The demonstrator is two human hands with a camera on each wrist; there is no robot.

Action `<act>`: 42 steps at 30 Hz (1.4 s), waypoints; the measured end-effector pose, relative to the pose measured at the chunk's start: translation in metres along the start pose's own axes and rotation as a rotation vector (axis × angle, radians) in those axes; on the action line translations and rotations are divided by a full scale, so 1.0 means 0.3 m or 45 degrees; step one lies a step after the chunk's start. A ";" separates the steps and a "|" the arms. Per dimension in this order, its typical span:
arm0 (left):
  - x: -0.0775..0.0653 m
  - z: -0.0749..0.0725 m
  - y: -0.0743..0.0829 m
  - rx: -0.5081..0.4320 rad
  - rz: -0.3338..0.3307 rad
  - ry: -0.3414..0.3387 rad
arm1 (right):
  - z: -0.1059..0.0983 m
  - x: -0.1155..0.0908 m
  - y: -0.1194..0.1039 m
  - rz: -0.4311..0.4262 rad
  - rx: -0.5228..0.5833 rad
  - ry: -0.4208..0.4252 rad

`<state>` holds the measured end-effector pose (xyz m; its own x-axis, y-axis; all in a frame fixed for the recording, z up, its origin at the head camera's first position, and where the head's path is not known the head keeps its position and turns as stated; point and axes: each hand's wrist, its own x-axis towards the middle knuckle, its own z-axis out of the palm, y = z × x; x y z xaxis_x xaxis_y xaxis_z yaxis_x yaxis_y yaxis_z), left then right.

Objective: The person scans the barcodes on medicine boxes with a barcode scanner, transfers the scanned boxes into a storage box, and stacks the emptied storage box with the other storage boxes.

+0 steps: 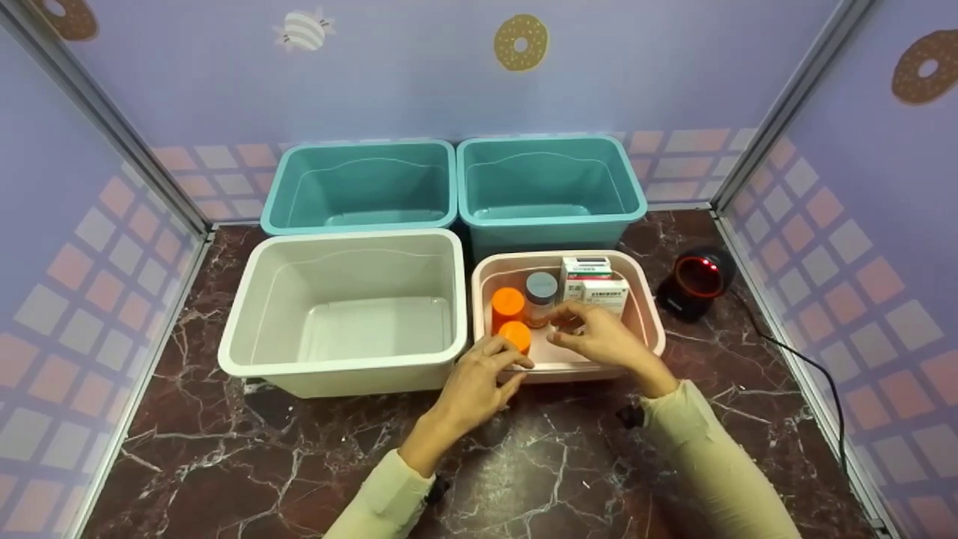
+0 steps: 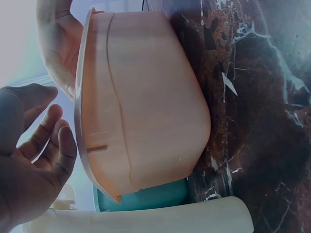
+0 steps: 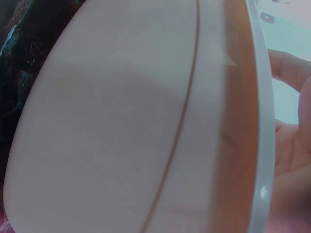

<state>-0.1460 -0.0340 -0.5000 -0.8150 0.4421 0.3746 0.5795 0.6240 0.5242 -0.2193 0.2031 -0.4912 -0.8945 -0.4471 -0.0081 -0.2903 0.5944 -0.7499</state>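
Note:
In the head view a pale pink bin (image 1: 651, 333) holds two orange-capped bottles (image 1: 508, 303), a grey-capped bottle (image 1: 541, 288) and white medicine boxes (image 1: 605, 294). My left hand (image 1: 475, 382) is over the bin's front left rim, its fingertips right by the nearer orange cap (image 1: 516, 335). Bent loosely, the fingers of that hand stand apart from the thumb in the left wrist view. My right hand (image 1: 602, 340) reaches over the front rim, fingertips close to the grey-capped bottle, a gap showing between finger and thumb. The bin wall hides its fingertips in the right wrist view.
Left of the pink bin stands a large white bin (image 1: 341, 369). Behind are two teal bins, one at the left (image 1: 359, 227) and one at the right (image 1: 554, 221). A black scanner (image 1: 696, 284) with red lights sits at the right, its cable (image 1: 797, 352) trailing along the wall.

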 end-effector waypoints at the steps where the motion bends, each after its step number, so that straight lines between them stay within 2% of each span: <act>1: 0.000 0.001 -0.002 -0.001 -0.002 -0.001 | 0.002 0.001 0.000 -0.003 0.004 0.001; 15: -0.010 0.013 -0.024 -0.018 0.029 0.037 | 0.034 0.012 -0.001 0.003 -0.020 -0.015; 27: -0.014 0.016 -0.037 0.000 0.003 0.009 | 0.050 0.032 -0.009 -0.027 0.028 -0.037; 42: -0.015 0.021 -0.044 -0.017 0.021 0.016 | 0.067 0.051 -0.020 -0.018 0.020 -0.057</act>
<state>-0.1500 -0.0401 -0.5134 -0.8052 0.4443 0.3928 0.5930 0.6081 0.5278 -0.2245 0.1792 -0.5003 -0.8742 -0.4849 -0.0266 -0.2973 0.5776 -0.7603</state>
